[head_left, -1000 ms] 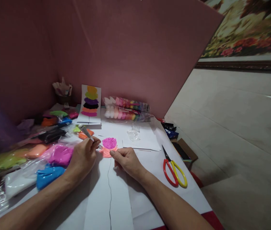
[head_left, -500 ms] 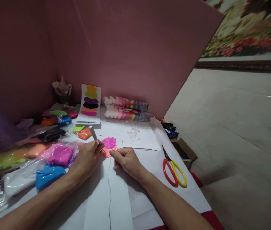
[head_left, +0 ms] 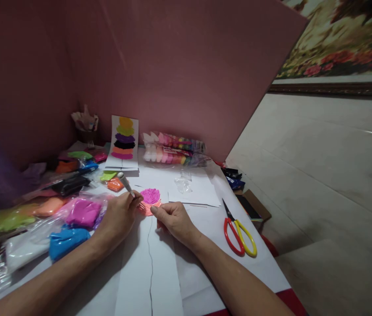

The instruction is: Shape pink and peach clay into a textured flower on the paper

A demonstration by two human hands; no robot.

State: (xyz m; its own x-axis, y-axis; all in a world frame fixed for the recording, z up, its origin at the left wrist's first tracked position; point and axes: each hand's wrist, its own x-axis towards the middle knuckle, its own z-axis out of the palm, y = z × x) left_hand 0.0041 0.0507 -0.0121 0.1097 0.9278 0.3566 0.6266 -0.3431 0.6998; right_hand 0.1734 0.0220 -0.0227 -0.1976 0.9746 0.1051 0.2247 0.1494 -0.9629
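My left hand (head_left: 123, 217) is closed round a grey-white pen-shaped tool (head_left: 125, 183), whose lower end reaches the left side of the coral clay (head_left: 146, 210); the very tip is hard to make out. Above the coral band sits a round patch of magenta clay (head_left: 150, 196), with ridged grooves. Both lie on a white paper strip (head_left: 166, 272) with a wavy dark line running down it. My right hand (head_left: 174, 219) has thumb and forefinger pinched at the right edge of the coral clay; what is between them, if anything, is hidden.
Scissors (head_left: 238, 232) with red and yellow handles lie at right. Bagged clay, including a magenta packet (head_left: 83, 212) and a blue packet (head_left: 69, 243), crowds the left. Behind stand a card with coloured layers (head_left: 124, 145) and a pack of coloured clay (head_left: 174, 149).
The tool's top end has tipped to the left, and my left hand has turned slightly with it. My right hand stays at the coral edge.
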